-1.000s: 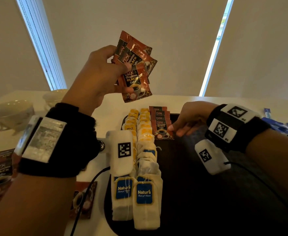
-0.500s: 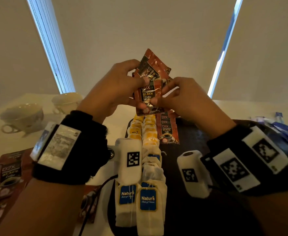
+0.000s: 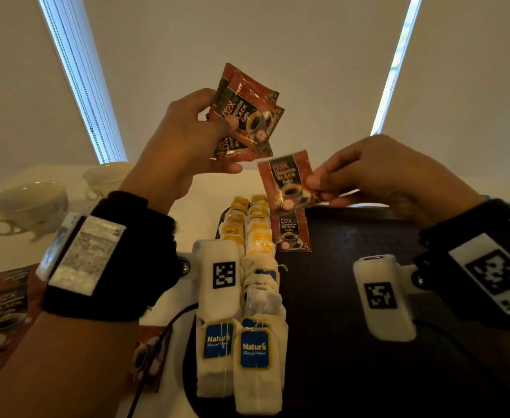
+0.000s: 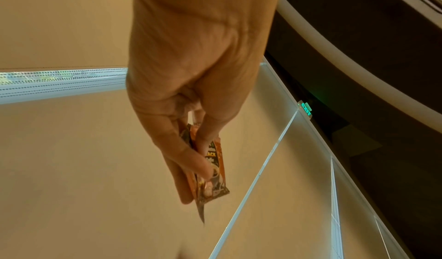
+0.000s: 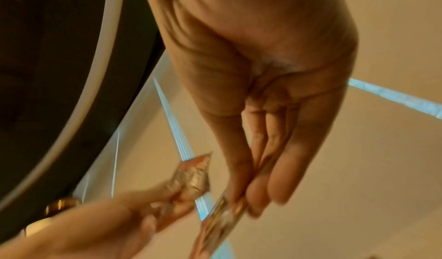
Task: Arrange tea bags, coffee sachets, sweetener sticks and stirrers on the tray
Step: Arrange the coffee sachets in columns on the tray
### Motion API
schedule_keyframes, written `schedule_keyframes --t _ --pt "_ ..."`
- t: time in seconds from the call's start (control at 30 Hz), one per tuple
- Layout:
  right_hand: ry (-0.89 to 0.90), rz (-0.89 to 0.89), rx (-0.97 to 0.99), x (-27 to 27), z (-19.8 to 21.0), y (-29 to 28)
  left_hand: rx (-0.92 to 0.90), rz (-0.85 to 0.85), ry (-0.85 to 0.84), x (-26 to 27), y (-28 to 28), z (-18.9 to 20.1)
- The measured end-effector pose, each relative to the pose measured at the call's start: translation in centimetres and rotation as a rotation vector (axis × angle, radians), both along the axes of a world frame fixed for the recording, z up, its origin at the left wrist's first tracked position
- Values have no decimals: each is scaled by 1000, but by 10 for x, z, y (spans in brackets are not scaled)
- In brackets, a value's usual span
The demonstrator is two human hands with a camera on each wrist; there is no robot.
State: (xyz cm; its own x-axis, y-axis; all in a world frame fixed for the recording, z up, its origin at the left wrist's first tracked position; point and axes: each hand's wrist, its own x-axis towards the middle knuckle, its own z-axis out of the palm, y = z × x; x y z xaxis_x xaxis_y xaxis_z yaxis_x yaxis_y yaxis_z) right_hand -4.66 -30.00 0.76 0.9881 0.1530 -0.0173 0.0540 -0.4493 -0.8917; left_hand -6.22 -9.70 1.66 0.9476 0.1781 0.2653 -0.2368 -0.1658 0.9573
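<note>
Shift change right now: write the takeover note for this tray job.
Left hand: holds a small fan of D2X coffee sachets in its grip, raised above the table.
Right hand: pinches a single coffee sachet over the far edge of the dark tray.
Done: two rows of tea bags lie along the tray's left side; one sachet on the tray starts a row beside them.
Left: lay down the pinched sachet and the fan, plus more sachets lying on the table at the left. No sweetener sticks or stirrers are on the tray yet.
</note>
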Motion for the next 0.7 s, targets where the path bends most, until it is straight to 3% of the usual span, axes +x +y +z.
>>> schedule_keyframes --t 0.23,0.4,0.7 --pt "366 65 -432 13 -22 -14 -30 9 -34 -2 4 3" --pt "517 48 -474 22 -33 -4 5 -7 -38 -2 4 4" --pt "531 58 -516 28 -44 12 10 -25 -41 -2 4 5"
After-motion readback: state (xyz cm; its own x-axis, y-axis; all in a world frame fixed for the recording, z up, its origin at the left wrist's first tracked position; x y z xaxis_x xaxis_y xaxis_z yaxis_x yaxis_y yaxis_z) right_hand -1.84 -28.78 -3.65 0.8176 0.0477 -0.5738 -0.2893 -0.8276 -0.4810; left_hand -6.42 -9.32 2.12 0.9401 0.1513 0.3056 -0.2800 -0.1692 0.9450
